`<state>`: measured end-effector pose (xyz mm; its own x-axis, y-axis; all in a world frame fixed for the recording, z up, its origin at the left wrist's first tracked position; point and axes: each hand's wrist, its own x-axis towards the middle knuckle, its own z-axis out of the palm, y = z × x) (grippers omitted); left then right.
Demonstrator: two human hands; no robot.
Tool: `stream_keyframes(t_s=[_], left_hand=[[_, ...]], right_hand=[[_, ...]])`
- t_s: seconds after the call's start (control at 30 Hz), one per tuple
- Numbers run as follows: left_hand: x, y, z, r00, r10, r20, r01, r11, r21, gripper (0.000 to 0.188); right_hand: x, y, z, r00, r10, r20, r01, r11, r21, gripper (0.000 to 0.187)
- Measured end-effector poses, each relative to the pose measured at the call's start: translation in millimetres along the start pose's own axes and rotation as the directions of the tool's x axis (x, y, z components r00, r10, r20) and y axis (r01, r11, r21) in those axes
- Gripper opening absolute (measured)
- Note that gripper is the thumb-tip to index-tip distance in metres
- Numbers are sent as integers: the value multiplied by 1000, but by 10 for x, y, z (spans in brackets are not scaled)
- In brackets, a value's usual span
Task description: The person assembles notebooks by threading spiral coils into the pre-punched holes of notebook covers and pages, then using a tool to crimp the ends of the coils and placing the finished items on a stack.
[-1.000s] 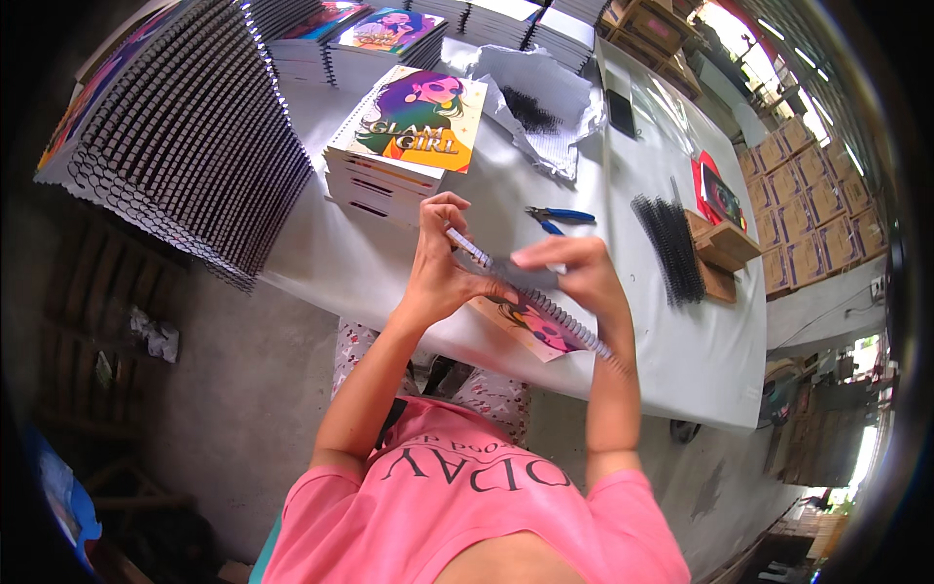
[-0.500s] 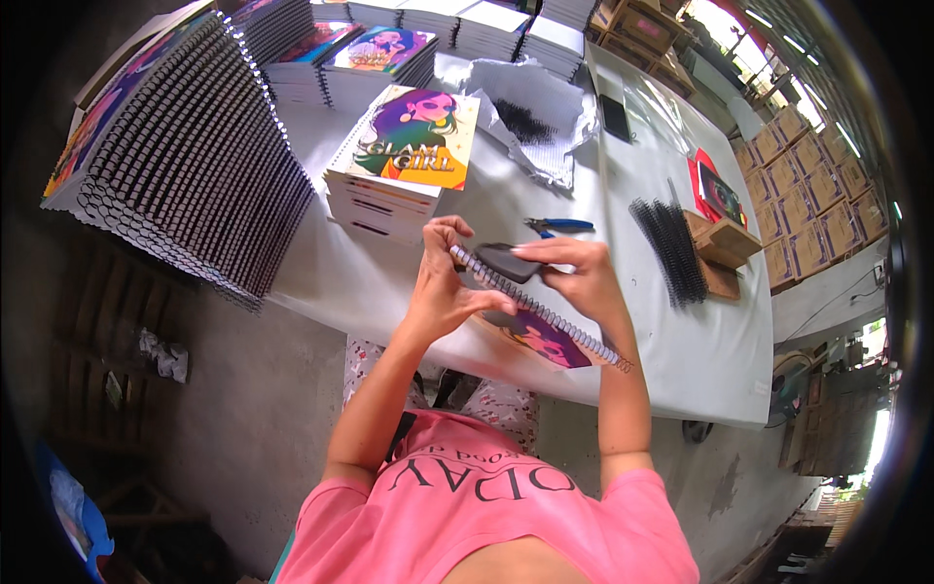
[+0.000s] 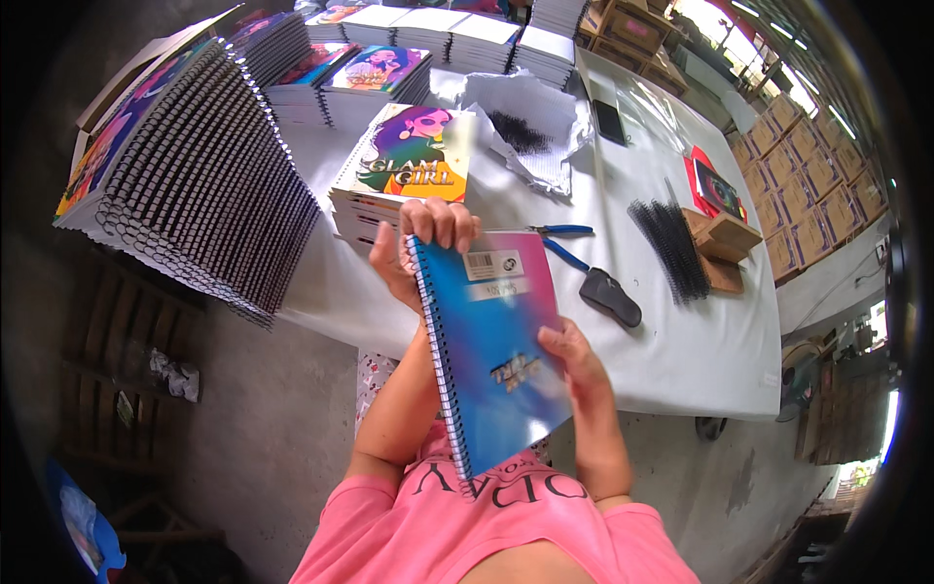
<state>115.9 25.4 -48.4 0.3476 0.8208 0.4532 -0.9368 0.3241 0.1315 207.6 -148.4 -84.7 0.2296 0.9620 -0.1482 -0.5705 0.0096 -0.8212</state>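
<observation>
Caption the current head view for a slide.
Left hand and right hand hold a blue-purple spiral notebook at a white table, near blue-handled pliers, black coils and stacked notebooks.

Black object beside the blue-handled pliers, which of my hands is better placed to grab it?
Likely your right hand, closest to the black object, holding the notebook by its right edge. Your left hand is farther, by the spiral.

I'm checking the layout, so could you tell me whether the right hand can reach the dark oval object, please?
Probably yes: the dark oval object lies close to the right hand, with nothing visible between, though that hand holds the notebook.
</observation>
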Motion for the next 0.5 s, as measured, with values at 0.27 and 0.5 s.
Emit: stream_keyframes(t_s=[0.27,0.5], left_hand=[[-162,261,-127,859,-270,-435,443,817,369,23],[-215,297,-168,867,-283,-410,442,816,372,18]], right_hand=[[-62,-230,140,880,-444,-168,288,781,-554,27],[-104,-237,148,821,-551,-149,292,629,-721,24]])
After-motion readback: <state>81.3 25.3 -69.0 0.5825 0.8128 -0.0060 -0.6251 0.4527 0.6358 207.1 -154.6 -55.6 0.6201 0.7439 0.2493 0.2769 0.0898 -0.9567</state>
